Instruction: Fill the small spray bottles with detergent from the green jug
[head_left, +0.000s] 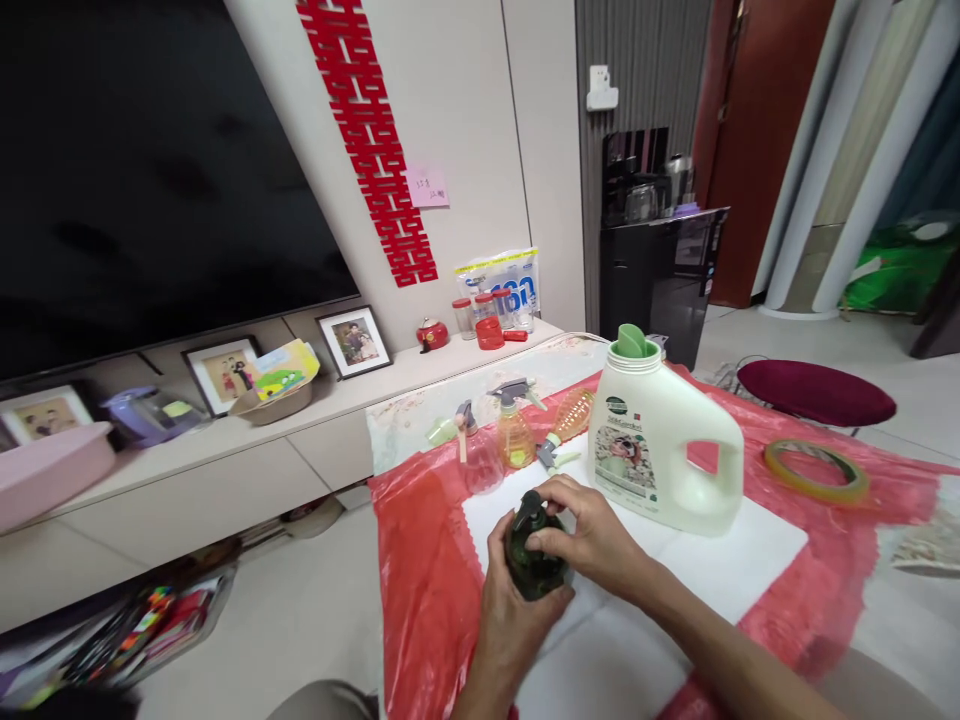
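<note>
Bottle [534, 575]: between both grips, long axis rising to pump [532, 503]
Left grip [516, 612]: clamped round its body
Right grip [595, 530]: closed on its shoulder (nearer pump)

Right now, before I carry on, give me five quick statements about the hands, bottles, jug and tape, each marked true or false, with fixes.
1. The left hand holds the dark bottle. True.
2. The jug stands upright on the white sheet. True.
3. The right hand grips the jug's handle. False: the right hand is on the dark bottle.
4. The tape roll lies on the white sheet. False: the tape roll lies on the red plastic cover.
5. The pink spray bottle lies on its side. False: the pink spray bottle stands upright.
</note>
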